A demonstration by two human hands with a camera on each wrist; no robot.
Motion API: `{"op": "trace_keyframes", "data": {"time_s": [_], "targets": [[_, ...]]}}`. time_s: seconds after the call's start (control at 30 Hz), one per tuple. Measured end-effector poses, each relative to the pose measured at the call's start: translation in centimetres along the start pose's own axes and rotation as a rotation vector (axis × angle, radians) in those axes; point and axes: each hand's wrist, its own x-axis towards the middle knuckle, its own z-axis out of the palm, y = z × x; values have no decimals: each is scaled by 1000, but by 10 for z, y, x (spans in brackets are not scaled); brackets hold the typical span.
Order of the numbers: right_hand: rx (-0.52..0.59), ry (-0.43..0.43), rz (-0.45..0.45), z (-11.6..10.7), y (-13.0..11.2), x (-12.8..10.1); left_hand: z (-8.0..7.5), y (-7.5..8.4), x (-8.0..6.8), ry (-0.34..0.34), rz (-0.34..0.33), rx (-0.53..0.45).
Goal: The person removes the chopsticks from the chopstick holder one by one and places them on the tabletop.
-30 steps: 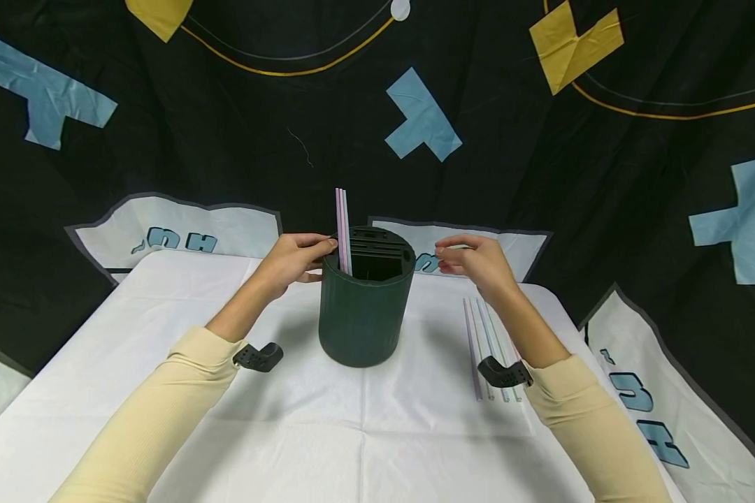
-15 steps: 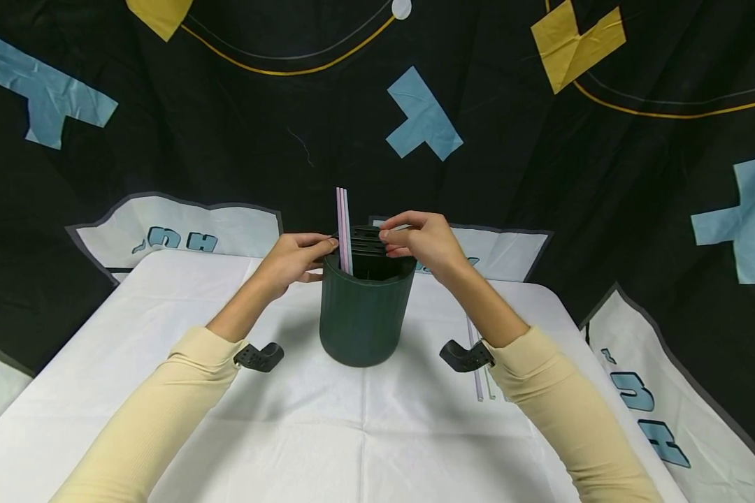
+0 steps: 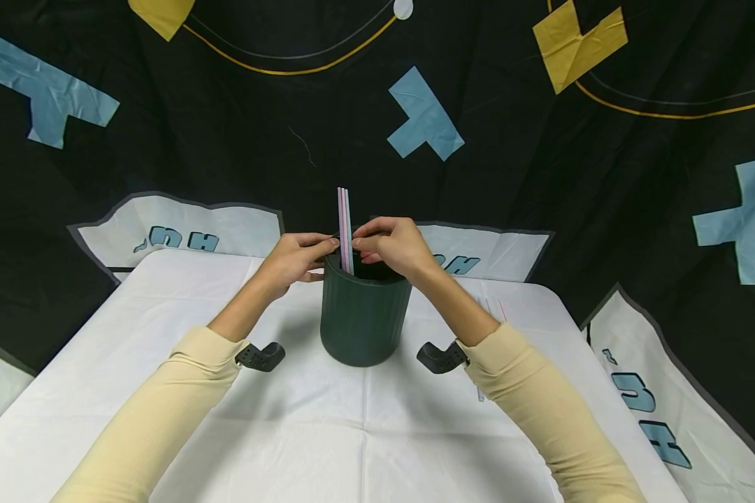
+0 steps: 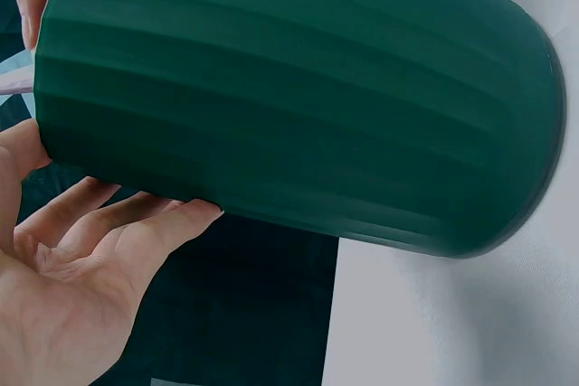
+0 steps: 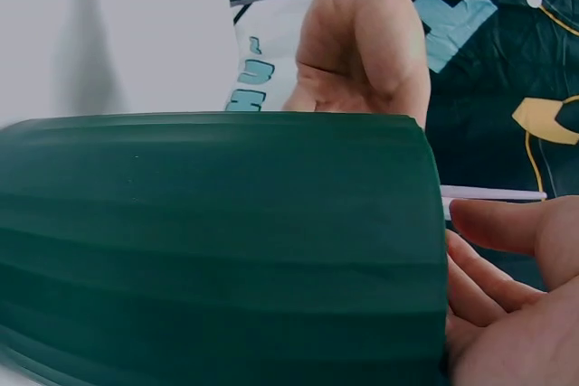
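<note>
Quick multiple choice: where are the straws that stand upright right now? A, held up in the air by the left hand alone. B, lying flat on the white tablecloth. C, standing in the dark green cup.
C: the straws rise out of the dark green cup.

Right hand point(image 3: 390, 246) moved left across the holder point(image 3: 365, 314) rim to the upright straws point(image 3: 344, 230).

one green ribbed holder point(image 3: 365, 318), two upright straws point(image 3: 344, 227) in it, two hands, one white-covered table point(image 3: 289, 433).
</note>
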Motion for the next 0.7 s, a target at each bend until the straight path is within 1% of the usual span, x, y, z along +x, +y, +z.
{"op": "trace_keyframes", "data": {"time_s": [0.23, 0.43, 0.57, 0.7], "targets": [[-87, 6, -23, 4, 1, 0, 1, 0, 0, 3, 0, 3], [-123, 34, -52, 9, 3, 2, 1, 0, 0, 5, 3, 8], [-106, 65, -47, 11, 4, 2, 1, 1, 0, 5, 6, 9], [-43, 72, -47, 10, 5, 2, 1, 1, 0, 4, 9, 4]]}}
